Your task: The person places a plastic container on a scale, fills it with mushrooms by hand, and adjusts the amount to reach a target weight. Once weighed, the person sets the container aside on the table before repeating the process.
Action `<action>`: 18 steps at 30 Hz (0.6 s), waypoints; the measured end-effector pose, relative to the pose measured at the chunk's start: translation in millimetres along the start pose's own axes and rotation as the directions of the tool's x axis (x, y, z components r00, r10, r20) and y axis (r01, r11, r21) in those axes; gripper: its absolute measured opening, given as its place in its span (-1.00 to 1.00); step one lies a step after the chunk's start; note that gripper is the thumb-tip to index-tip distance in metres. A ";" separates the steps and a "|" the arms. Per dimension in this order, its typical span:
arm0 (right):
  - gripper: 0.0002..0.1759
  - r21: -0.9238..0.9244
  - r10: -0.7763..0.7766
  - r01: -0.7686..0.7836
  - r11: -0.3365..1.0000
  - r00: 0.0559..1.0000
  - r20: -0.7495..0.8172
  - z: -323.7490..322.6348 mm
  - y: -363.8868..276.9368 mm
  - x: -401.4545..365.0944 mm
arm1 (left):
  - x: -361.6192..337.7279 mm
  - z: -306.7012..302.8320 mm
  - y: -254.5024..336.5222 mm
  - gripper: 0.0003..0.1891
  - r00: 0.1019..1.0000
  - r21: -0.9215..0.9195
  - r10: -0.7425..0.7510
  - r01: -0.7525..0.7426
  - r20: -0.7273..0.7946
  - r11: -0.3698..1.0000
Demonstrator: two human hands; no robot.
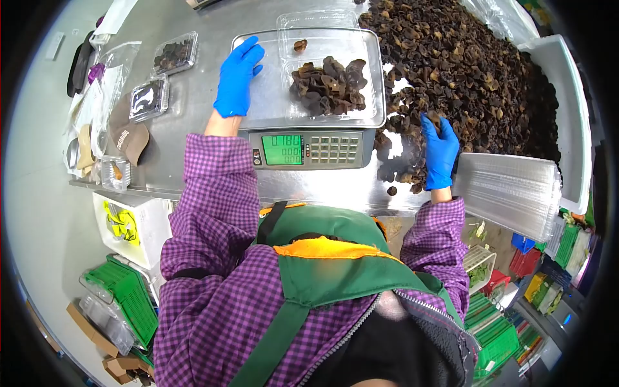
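My left hand [237,80], in a blue glove, lies at the left edge of the scale's metal tray [264,106], fingers stretched out and holding nothing. An open clear plastic box [287,64] on the tray holds dark brown mushroom pieces [329,87], with one small piece in its lid. The scale's green display [282,149] shows 0.180. My right hand [441,155], also gloved in blue, is at the near edge of a large pile of the same pieces [464,77], with a dark piece between thumb and fingers.
A stack of clear plastic boxes [509,190] stands right of my right hand, beside a white bin wall [577,129]. Filled boxes [175,55] [149,99], a brown cap [131,138] and a small box [116,174] lie at the left.
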State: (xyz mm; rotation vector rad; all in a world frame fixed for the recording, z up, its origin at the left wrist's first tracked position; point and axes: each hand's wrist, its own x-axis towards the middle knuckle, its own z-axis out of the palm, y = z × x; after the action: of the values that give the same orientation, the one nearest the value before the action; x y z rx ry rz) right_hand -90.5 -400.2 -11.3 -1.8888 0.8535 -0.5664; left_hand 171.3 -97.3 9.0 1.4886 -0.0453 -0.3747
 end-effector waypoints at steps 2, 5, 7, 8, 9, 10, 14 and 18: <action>-0.77 0.187 -0.030 0.010 0.982 0.994 0.107 21.2 -51.9 -9.2 | 7.2 8.7 -4.6 -0.55 1.000 -0.007 -0.028 0.028 0.003 1.000; -0.64 0.226 -0.124 0.068 0.972 0.962 0.245 60.2 -91.4 -9.6 | 16.9 19.2 -10.3 -0.54 0.999 -0.001 -0.047 0.047 -0.023 0.999; -0.50 0.252 -0.390 0.333 0.909 0.893 0.227 94.2 -92.6 -0.2 | 24.4 27.8 -16.6 -0.57 0.987 -0.057 -0.161 0.160 -0.001 0.985; -0.47 0.183 -0.318 0.274 0.944 0.902 0.291 100.6 -94.7 0.3 | 32.1 28.0 -25.1 -0.57 0.988 -0.060 -0.152 0.153 0.012 0.986; -0.44 0.112 -0.240 0.214 0.970 0.905 0.350 103.2 -105.1 -0.3 | 43.3 22.8 -37.8 -0.58 0.974 -0.140 -0.201 0.214 0.102 0.967; -0.44 0.110 -0.247 0.222 0.969 0.908 0.340 104.5 -105.2 1.7 | 48.9 23.7 -36.9 -0.58 0.951 -0.211 -0.240 0.280 0.194 0.937; -0.44 0.200 -0.252 0.201 0.959 0.926 0.279 95.3 -93.5 2.2 | 39.0 37.4 -14.5 -0.58 0.987 -0.409 -0.039 0.100 0.156 0.907; -0.61 0.169 -0.105 0.070 0.983 0.973 0.208 66.0 -61.2 -8.3 | -1.4 22.0 13.9 -0.47 0.912 0.014 0.263 -0.281 0.314 0.960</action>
State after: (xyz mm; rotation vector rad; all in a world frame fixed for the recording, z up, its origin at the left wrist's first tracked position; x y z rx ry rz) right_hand -30.7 -337.5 14.4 -1.8078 0.5679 -0.4589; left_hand 167.4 -117.6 24.9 1.4457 -0.5146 -0.3790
